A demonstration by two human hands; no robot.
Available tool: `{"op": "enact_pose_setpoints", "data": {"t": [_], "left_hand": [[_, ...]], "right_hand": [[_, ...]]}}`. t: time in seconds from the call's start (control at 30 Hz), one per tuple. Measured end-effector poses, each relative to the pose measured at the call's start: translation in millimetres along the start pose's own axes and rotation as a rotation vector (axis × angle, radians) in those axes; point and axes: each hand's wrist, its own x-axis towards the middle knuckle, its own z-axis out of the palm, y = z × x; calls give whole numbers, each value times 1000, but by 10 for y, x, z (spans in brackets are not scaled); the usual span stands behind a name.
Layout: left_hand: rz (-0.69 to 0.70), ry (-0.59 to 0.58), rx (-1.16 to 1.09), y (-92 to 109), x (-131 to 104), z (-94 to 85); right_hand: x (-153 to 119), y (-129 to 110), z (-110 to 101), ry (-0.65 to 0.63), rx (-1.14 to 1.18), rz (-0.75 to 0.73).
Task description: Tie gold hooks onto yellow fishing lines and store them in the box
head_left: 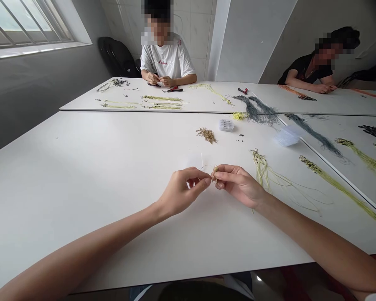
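Note:
Near the middle of the white table, my two hands meet at the fingertips. My right hand pinches a small gold hook with yellow-green cord between thumb and fingers. The thumb and index finger of my left hand are pressed together at the hook's left side, where a thin strand curves up; what they grip is too small to make out. Beyond my hands is a pile of gold hooks. Right of my right hand, a bundle of yellow-green cords with dark-tipped ends spreads out.
A small clear box, a yellow cord clump and a clear tray stand farther back. Grey cord bundles lie behind them. A person sits opposite near red-handled pliers; another person sits at back right.

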Motion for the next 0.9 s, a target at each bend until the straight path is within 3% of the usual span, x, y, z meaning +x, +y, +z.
{"op": "enact_pose_setpoints", "data": {"t": [0.27, 0.6, 0.9], "left_hand": [[-70, -69, -128, -45, -20, 71], [-9, -47, -35, -23, -35, 101], [125, -3, 66, -15, -70, 129]], "right_hand": [[-5, 25, 31, 4, 2, -1], [-12, 60, 59, 10, 15, 2], [-15, 43, 77, -1, -2, -8]]}}
